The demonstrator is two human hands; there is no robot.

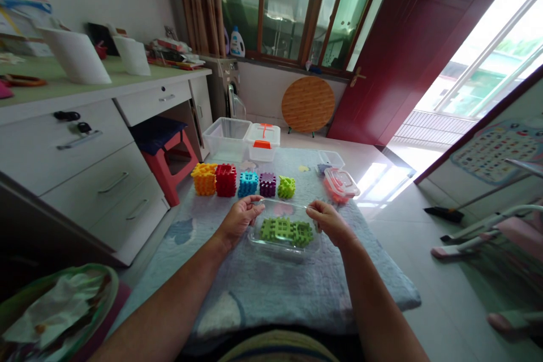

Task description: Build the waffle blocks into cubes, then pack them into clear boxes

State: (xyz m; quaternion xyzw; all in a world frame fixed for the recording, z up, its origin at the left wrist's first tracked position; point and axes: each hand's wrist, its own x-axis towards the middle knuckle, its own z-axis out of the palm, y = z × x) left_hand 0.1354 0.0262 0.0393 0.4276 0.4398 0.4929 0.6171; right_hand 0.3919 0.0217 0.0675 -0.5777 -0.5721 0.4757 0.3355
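Observation:
My left hand (240, 219) and my right hand (332, 223) pinch the far corners of a clear plastic container (271, 247), one on each side. Green interlocking block pieces (283, 230) show through the clear plastic; I cannot tell whether they lie inside it or under it. Beyond my hands, several block cubes stand in a row on the cloth: yellow (205, 180), red (226, 180), blue (248, 184), purple (267, 185) and lime green (287, 186).
A grey-blue cloth (271, 300) covers the low surface. At its far edge are a clear bin (227, 144) and a box with orange clips (263, 150). A red-lidded container (341, 184) sits right, near a small clear box (332, 159). A stool (165, 153) stands left.

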